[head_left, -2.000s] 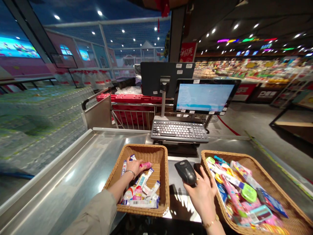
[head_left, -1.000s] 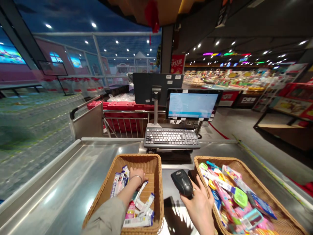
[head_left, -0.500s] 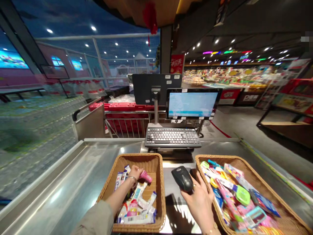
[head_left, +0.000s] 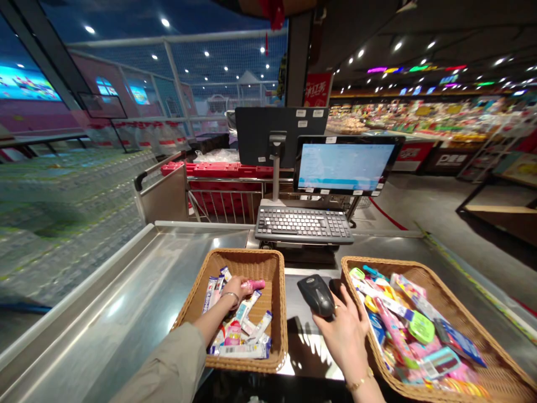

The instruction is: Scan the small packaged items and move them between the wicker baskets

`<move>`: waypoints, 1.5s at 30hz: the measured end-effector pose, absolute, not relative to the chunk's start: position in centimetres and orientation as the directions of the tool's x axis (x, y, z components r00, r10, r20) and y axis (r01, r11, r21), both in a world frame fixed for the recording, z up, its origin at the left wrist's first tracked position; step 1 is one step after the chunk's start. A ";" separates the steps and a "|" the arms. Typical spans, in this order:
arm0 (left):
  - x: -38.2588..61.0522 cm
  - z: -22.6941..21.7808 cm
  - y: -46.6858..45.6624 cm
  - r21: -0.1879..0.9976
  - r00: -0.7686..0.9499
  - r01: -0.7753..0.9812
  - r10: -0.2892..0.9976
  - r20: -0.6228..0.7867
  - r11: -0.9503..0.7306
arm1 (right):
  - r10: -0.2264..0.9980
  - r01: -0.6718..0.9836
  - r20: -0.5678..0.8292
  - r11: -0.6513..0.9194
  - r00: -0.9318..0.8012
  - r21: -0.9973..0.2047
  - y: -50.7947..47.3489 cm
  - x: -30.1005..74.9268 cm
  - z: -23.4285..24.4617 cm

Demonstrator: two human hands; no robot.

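Observation:
My left hand (head_left: 238, 287) is inside the left wicker basket (head_left: 282, 324), its fingers closed on one end of a pink tube-shaped package (head_left: 255, 285). Its exact kind is too small to make out. Around and below that hand lie white-and-purple slim packets (head_left: 249, 305) and a pink wrapped item (head_left: 232, 333). My right hand (head_left: 344, 330) grips a black barcode scanner (head_left: 315, 294) between the two baskets, with the scanner's head pointing up and to the left. The scanner's handle is mostly hidden by my fingers.
Right of my right hand stands a second wicker basket (head_left: 453, 280), heaped with colourful packages. Behind the baskets are a keyboard (head_left: 304, 224), a lit monitor (head_left: 346, 166) and a dark screen back (head_left: 255, 134). A steel counter (head_left: 138, 302) extends to the left.
My left hand has lowered slightly inside the left basket with the pink package, which now lies more level. My right hand and the scanner hold nearly the same place; the view has shifted a little.

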State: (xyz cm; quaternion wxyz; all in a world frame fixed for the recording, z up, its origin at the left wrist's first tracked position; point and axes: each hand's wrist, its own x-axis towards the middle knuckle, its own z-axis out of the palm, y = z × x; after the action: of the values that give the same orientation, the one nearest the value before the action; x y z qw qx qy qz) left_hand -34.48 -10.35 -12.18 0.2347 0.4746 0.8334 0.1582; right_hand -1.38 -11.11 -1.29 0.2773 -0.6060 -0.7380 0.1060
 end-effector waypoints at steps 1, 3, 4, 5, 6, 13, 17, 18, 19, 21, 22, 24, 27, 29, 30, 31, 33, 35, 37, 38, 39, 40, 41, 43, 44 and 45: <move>-34.4 -11.8 -10.3 0.445 -0.421 0.758 0.878 -0.226 0.478 | 0.953 0.835 0.283 0.240 -0.106 -0.495 -11.1 -1.3 -1.3; -34.2 -11.0 -10.2 0.375 -0.385 0.823 0.905 -0.181 0.426 | 0.952 0.833 0.290 0.237 -0.097 -0.499 -11.1 -1.2 -1.3; -34.1 -10.5 -10.1 0.344 -0.372 0.848 0.915 -0.156 0.404 | 0.951 0.833 0.294 0.236 -0.093 -0.501 -11.0 -1.2 -1.3; -34.0 -10.0 -10.1 0.316 -0.358 0.869 0.924 -0.132 0.382 | 0.950 0.832 0.298 0.236 -0.090 -0.502 -11.0 -1.2 -1.4; -33.9 -9.4 -10.1 0.293 -0.344 0.886 0.933 -0.108 0.361 | 0.949 0.831 0.302 0.238 -0.089 -0.503 -11.0 -1.2 -1.4; -32.6 -4.9 -11.0 0.208 -0.310 0.934 0.948 0.067 0.291 | 0.935 0.827 0.344 0.264 -0.092 -0.497 -10.8 -1.5 -1.4; -30.9 -3.2 -11.9 0.185 -0.311 0.945 0.918 0.247 0.270 | 0.923 0.827 0.367 0.297 -0.120 -0.477 -10.7 -1.4 -1.3; -30.4 -2.8 -12.0 0.188 -0.315 0.945 0.906 0.284 0.269 | 0.919 0.828 0.372 0.307 -0.130 -0.469 -10.7 -1.3 -1.3; -29.9 -2.5 -12.1 0.191 -0.319 0.944 0.893 0.318 0.269 | 0.915 0.829 0.377 0.317 -0.140 -0.462 -10.7 -1.1 -1.3; -28.9 -1.9 -12.3 0.196 -0.325 0.943 0.866 0.381 0.268 | 0.910 0.831 0.384 0.329 -0.152 -0.449 -10.7 -0.8 -1.3; -28.4 -1.6 -12.3 0.198 -0.327 0.943 0.852 0.409 0.267 | 0.910 0.832 0.384 0.331 -0.156 -0.445 -10.7 -0.6 -1.3; -27.4 -1.0 -12.4 0.203 -0.330 0.943 0.827 0.456 0.264 | 0.914 0.837 0.375 0.323 -0.155 -0.442 -10.7 -0.2 -1.2; -26.0 -0.1 -12.3 0.218 -0.339 0.940 0.798 0.498 0.263 | 0.926 0.839 0.346 0.304 -0.150 -0.451 -10.7 0.1 -0.8; -25.2 0.4 -12.3 0.230 -0.347 0.937 0.792 0.503 0.264 | 0.933 0.835 0.325 0.298 -0.153 -0.462 -10.8 0.2 -0.2; -24.8 0.6 -12.3 0.234 -0.351 0.935 0.793 0.497 0.267 | 0.935 0.833 0.317 0.298 -0.157 -0.467 -10.9 0.2 0.1; -24.5 0.8 -12.2 0.238 -0.357 0.932 0.797 0.487 0.272 | 0.936 0.830 0.313 0.298 -0.159 -0.471 -11.0 0.2 0.4; -23.8 1.2 -12.2 0.246 -0.374 0.925 0.802 0.465 0.289 | 0.937 0.831 0.309 0.300 -0.164 -0.469 -11.2 0.1 1.1; -23.2 1.5 -12.1 0.250 -0.388 0.920 0.799 0.460 0.302 | 0.935 0.833 0.311 0.304 -0.169 -0.463 -11.4 0.0 1.7; -22.8 1.7 -12.0 0.247 -0.393 0.918 0.790 0.471 0.309 | 0.933 0.832 0.313 0.313 -0.178 -0.459 -11.5 -0.1 2.1; -22.6 1.8 -11.9 0.240 -0.392 0.919 0.787 0.477 0.312 | 0.933 0.831 0.311 0.316 -0.183 -0.457 -11.5 -0.1 2.3; -22.4 1.8 -11.9 0.233 -0.391 0.920 0.784 0.482 0.316 | 0.933 0.831 0.306 0.318 -0.189 -0.457 -11.5 -0.1 2.4; -22.3 1.8 -11.8 0.226 -0.392 0.920 0.781 0.487 0.320 | 0.934 0.831 0.301 0.318 -0.192 -0.457 -11.5 -0.1 2.6; -22.2 1.8 -11.8 0.220 -0.390 0.921 0.779 0.491 0.322 | 0.935 0.830 0.296 0.318 -0.195 -0.457 -11.5 -0.1 2.7; -22.0 1.6 -11.7 0.212 -0.385 0.923 0.775 0.500 0.322 | 0.935 0.829 0.293 0.323 -0.202 -0.458 -11.5 0.0 2.9; -21.9 1.6 -11.7 0.211 -0.383 0.924 0.774 0.504 0.320 | 0.933 0.827 0.294 0.328 -0.207 -0.457 -11.5 0.0 3.0; -21.9 1.5 -11.6 0.212 -0.381 0.925 0.773 0.506 0.317 | 0.932 0.824 0.294 0.333 -0.213 -0.458 -11.5 0.0 3.1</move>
State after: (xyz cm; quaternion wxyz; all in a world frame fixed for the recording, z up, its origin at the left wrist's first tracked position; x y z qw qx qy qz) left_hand -21.88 -11.62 1.49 -0.1581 0.5333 0.7960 0.2388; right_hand 0.01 -11.46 3.12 0.2651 -0.5686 -0.7721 0.1012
